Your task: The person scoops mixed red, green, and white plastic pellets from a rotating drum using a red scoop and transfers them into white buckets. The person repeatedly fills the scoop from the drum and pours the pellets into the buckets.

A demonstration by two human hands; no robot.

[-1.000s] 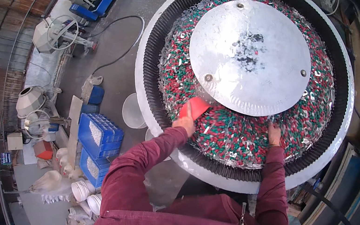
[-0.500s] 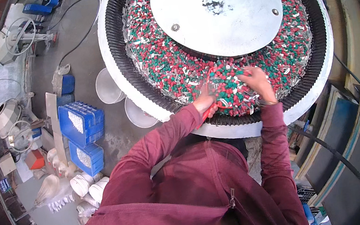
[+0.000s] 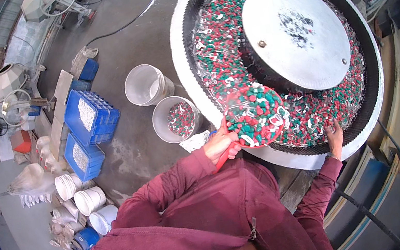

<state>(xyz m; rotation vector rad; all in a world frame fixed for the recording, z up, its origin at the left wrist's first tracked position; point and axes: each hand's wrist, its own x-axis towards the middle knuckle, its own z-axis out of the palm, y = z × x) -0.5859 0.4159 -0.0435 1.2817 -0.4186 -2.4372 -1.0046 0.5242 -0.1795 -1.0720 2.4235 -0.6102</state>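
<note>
My left hand is wrapped round the handle of a red strainer. The strainer is heaped with small red, green and white pieces and some pale looped parts. It is held over the near left part of a large round tumbler bowl with a white rim and a black ribbed wall. Red and green pieces mixed with shiny small parts fill the bowl around a round metal cover. At the near right of the bowl, my right hand reaches down to the pieces with its fingers apart, holding nothing visible.
Left of the bowl stand a white bucket and another bucket with red and green pieces in it. Further left are blue crates with white contents and several white pails. Boards lean at the right.
The strainer has come up and left, showing its heaped contents. My right hand has left the strainer and moved right to the bowl's near edge. The view has shifted left.
</note>
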